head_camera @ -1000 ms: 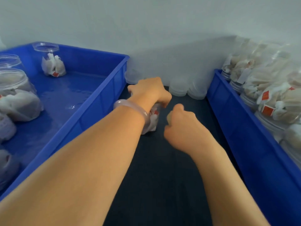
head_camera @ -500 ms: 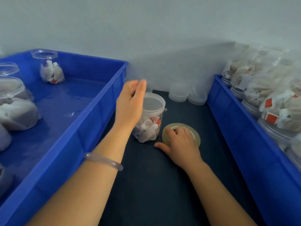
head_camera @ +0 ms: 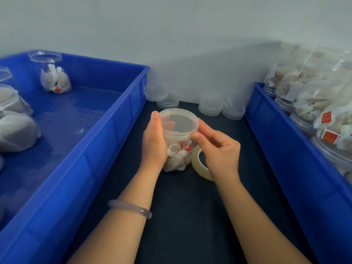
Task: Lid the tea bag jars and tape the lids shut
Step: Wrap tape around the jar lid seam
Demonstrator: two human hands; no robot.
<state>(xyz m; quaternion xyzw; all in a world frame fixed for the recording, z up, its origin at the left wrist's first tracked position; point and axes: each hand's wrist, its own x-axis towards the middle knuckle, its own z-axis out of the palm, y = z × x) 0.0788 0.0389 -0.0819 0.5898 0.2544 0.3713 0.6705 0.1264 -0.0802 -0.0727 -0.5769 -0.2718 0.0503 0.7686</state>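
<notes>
Centre: clear round plastic jar (head_camera: 176, 149) of white tea bags, upright on dark matte tabletop (head_camera: 181, 216), capped by translucent round plastic lid (head_camera: 179, 123). Gripped from the jar's left by left hand (head_camera: 154, 145), thumb up along the lid's rim, fingers curled round the far side; pale translucent bangle (head_camera: 131, 208) on that wrist. Pinched at the lid's right rim by right hand (head_camera: 219, 149), thumb and forefinger closed on the edge, other fingers curled. Just right of the jar, partly behind the right hand: roll of pale yellowish tape (head_camera: 194, 161), leaning. Behind the jar, against plain pale grey wall (head_camera: 171, 35): stacks of spare translucent lids (head_camera: 210, 106). Left of the jar: large blue plastic tray (head_camera: 106, 149) with open-topped jars (head_camera: 51, 73) of tea bags. Right of the jar: second blue plastic tray (head_camera: 276, 140) packed with filled jars. Red tags (head_camera: 327, 117) on tea bags there, print too small to read.
</notes>
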